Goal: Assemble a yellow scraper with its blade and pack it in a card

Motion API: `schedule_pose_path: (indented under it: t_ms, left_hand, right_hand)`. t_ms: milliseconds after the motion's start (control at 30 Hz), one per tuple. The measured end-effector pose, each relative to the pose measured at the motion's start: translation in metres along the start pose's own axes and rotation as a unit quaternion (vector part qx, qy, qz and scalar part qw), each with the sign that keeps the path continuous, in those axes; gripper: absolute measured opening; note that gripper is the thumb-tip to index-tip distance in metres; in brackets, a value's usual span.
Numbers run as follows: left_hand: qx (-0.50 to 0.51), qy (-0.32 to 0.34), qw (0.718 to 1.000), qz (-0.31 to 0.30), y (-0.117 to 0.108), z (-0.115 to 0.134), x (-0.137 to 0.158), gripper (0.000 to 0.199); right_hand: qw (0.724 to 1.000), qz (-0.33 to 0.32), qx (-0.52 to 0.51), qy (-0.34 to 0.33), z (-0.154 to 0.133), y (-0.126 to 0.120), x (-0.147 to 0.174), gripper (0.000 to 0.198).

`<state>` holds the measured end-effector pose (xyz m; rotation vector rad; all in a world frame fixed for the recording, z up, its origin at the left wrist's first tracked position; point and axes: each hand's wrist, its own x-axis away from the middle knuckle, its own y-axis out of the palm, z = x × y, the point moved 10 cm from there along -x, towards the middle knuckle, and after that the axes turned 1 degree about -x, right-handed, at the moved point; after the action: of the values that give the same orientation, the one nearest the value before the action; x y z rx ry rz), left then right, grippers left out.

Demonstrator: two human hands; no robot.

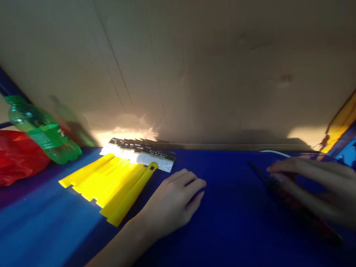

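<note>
My left hand [175, 198] rests on the blue tabletop [226, 222], fingers loosely bent, with a gap between thumb and forefinger and nothing in them. To its left lie several long yellow pieces [130, 194] side by side, overlapping; the nearest has a dark hole at one end. Black-and-white printed cards [155, 157] fan out at their far ends. On the right, my right hand [319, 190] has its thumb and forefinger closed on a slim dark tool with a reddish handle [320, 224]. Blur and shade hide the tool's exact kind.
A green plastic bottle [46, 137] leans at the far left beside a red plastic bag [7, 159]. A cardboard wall [189, 63] rises behind the table. A white cable [275, 152] runs along the back right, near a blue frame [355, 143].
</note>
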<state>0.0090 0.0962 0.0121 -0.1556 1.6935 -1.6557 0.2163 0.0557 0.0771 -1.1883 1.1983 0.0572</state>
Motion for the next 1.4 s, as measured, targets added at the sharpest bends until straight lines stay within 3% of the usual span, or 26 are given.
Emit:
schedule_pose_path:
  t_ms: [200, 400, 533, 733, 933, 1400]
  left_hand:
    - [0.013, 0.071, 0.997, 0.029, 0.023, 0.035, -0.025, 0.023]
    - [0.024, 0.092, 0.994, 0.047, 0.036, 0.052, -0.051, 0.021]
    - [0.050, 0.071, 0.995, 0.046, 0.043, 0.050, -0.057, 0.019]
    - [0.081, 0.009, 0.997, 0.012, 0.052, 0.037, -0.055, 0.017]
    - [0.070, 0.011, 0.997, 0.015, 0.051, 0.040, -0.052, 0.018]
    - [0.048, -0.009, 0.999, 0.008, 0.052, 0.037, -0.051, 0.012]
  right_hand:
    - [0.992, 0.084, 0.002, 0.098, 0.033, -0.038, 0.039, 0.012]
    - [0.996, 0.033, 0.021, 0.085, 0.022, -0.026, 0.046, 0.012]
    - [0.990, -0.006, 0.058, 0.127, 0.039, -0.017, 0.051, 0.011]
    - [0.982, -0.043, 0.060, 0.174, 0.054, -0.007, 0.057, 0.038]
    - [0.977, -0.057, 0.025, 0.202, 0.059, -0.002, 0.061, 0.018]
    - [0.983, -0.036, 0.004, 0.182, 0.053, -0.004, 0.057, 0.018]
